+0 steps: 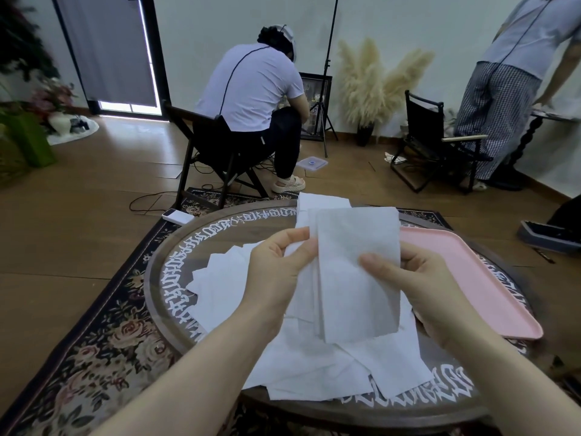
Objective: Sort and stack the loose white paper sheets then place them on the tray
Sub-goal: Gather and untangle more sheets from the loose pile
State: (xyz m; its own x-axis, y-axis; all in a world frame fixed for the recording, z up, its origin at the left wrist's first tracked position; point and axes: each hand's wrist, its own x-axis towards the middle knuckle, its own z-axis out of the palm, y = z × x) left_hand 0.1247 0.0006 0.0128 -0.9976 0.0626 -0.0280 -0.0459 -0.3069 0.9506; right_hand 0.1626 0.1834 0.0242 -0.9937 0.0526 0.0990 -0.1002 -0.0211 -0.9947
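Both bare forearms reach forward from the lower edge, converging at chest height. The left hand (276, 262) is raised, fingers curled and pinching. The right hand (418, 278) faces it, thumb laid flat across, fingers curled behind.

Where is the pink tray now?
In the head view, the pink tray lies on the round table's right side, beside the right hand.

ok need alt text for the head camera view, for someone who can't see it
Both hands, left hand and right hand, hold up a few white paper sheets over a round dark table strewn with more loose sheets. A pink tray lies bare on the table's right side.
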